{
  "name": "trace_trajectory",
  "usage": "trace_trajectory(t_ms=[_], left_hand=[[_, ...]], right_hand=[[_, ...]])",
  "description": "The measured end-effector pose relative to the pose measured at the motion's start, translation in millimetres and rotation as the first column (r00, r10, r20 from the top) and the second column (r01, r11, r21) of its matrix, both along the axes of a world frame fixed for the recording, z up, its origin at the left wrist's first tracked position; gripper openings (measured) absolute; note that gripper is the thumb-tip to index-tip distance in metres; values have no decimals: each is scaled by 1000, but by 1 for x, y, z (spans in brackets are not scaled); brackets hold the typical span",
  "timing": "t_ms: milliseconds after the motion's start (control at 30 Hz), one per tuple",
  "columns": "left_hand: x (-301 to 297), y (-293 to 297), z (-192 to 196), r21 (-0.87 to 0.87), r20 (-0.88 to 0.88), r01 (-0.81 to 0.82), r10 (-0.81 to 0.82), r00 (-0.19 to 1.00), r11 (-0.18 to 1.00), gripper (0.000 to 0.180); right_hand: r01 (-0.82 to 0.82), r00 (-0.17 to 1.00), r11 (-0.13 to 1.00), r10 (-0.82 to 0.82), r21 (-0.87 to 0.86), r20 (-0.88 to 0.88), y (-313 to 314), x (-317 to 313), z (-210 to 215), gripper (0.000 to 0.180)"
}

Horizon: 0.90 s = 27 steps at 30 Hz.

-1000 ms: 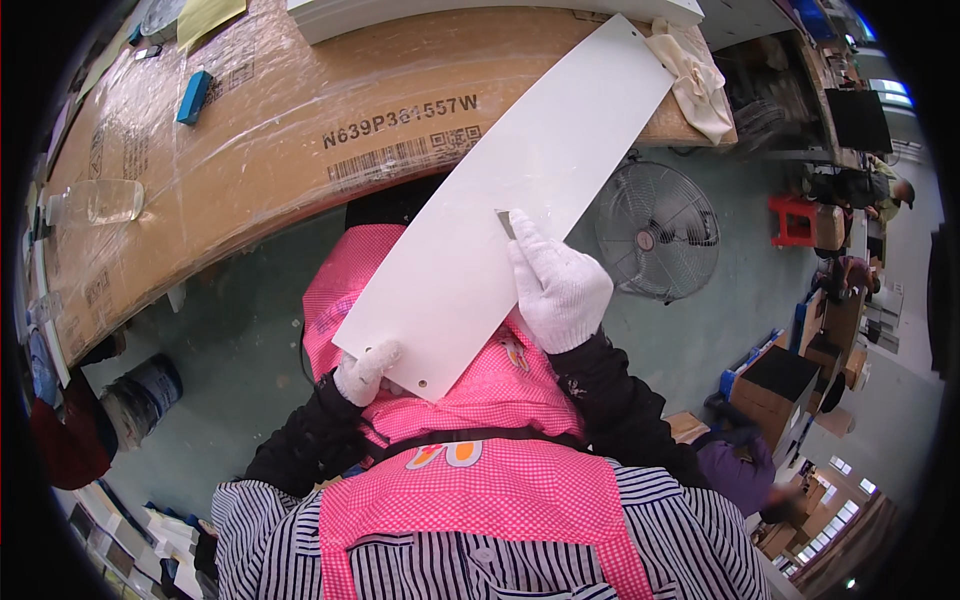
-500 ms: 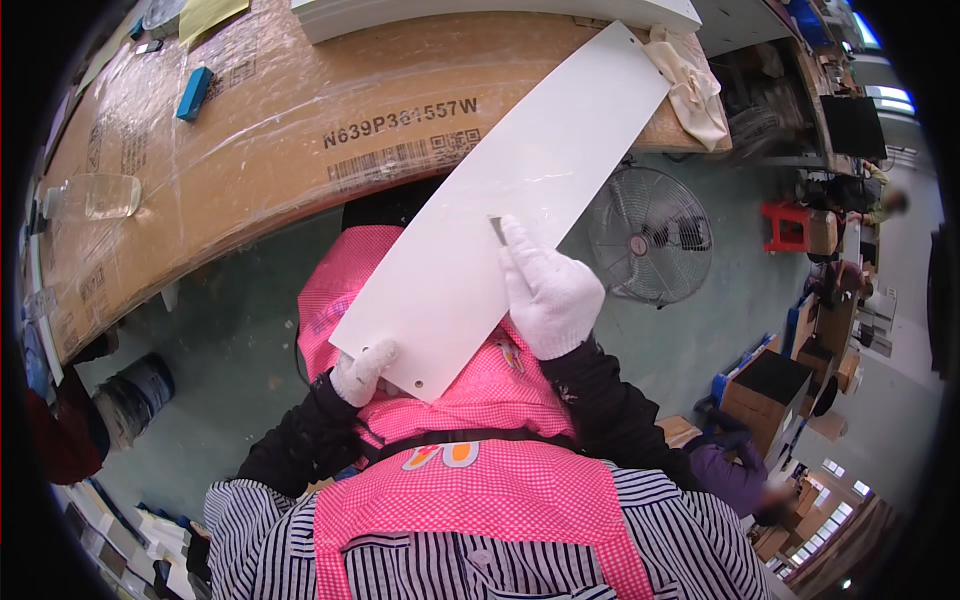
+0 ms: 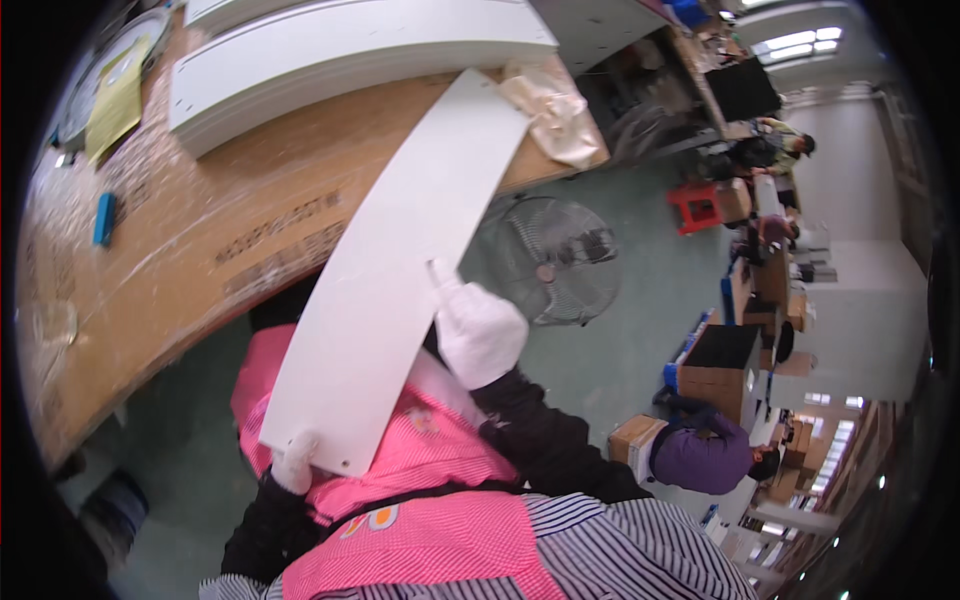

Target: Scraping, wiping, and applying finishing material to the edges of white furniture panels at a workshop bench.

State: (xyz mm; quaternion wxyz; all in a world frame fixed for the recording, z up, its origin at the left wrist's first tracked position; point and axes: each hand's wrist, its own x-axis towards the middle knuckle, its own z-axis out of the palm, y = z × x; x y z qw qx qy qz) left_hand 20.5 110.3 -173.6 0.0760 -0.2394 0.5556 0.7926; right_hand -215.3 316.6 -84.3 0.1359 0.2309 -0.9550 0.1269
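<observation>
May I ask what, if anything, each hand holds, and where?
Left hand: the white board, by its near end. Right hand: something small at the fingertips, too blurred to name.

Floor (image 3: 600,365) was green-grey. Red stool (image 3: 697,207) stood on it, right of a round fan (image 3: 545,273). Pale wall (image 3: 855,185) ran along the right; bright panels (image 3: 797,44) glowed upper right, windows (image 3: 838,452) lower right.

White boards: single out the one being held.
It is the slanting board, running from the table down to the pink apron, its near end gripped by the left hand. The other white boards lie stacked farther back, untouched by either hand.
</observation>
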Motion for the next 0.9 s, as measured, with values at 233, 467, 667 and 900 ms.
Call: trace_trajectory(t_ms=[233, 467, 667, 900], left_hand=[[-6, -2, 7, 78, 40, -48, 45, 998, 996, 62], [4, -4, -12, 106, -27, -77, 80, 996, 991, 60], [6, 4, -47, -111, -129, -256, 242, 962, 960, 50], [5, -7, -5, 9, 58, -36, 35, 998, 999, 56]], right_hand=[[-3, 1000, 999, 5, -41, 28, 9, -5, -1, 47], [-260, 964, 959, 265, -109, 33, 14, -6, -17, 46], [9, 995, 996, 0, -85, 101, 13, -7, -11, 47], [-52, 986, 984, 79, -173, 149, 15, -10, -18, 45]])
